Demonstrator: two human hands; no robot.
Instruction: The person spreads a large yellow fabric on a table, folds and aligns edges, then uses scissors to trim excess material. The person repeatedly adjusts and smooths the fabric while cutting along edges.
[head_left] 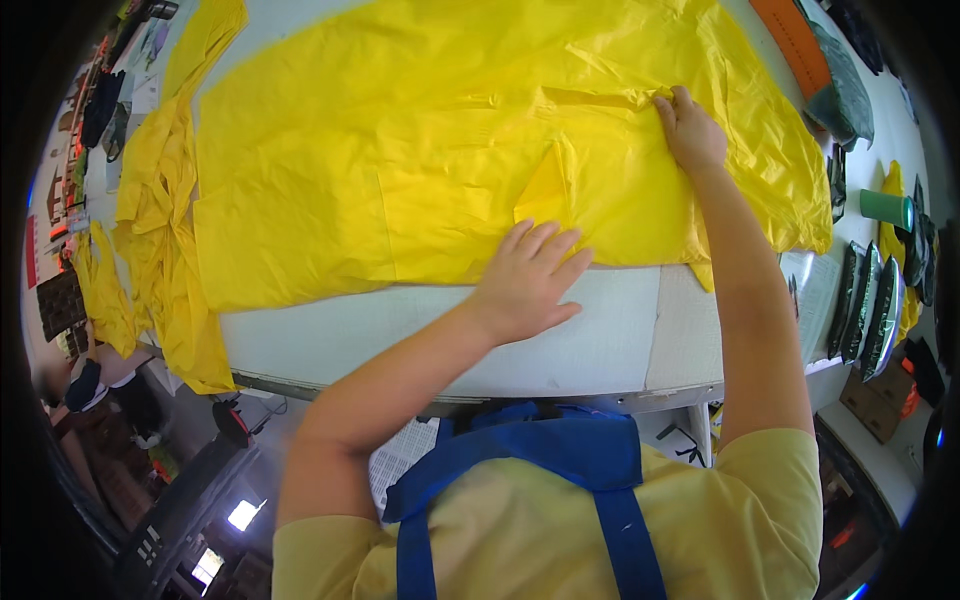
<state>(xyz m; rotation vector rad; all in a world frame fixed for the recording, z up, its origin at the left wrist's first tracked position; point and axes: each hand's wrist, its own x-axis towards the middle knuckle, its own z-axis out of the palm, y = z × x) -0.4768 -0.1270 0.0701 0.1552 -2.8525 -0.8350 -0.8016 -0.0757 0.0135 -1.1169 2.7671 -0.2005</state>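
A large sheet of shiny yellow fabric lies spread and lightly wrinkled over a pale worktable. My left hand rests on its near edge with fingers stretched and spread, holding nothing. Just beyond those fingertips a small pointed flap of the same yellow material stands up from the surface. Farther off to the right, my right hand pinches a raised fold of the fabric between thumb and fingers. Creases run leftward from that grip.
More yellow cloth hangs bunched over the table's left end. On the right are a green cylinder, several dark shiny packets, an orange strip and a grey-green bundle. A person's arm shows at far left.
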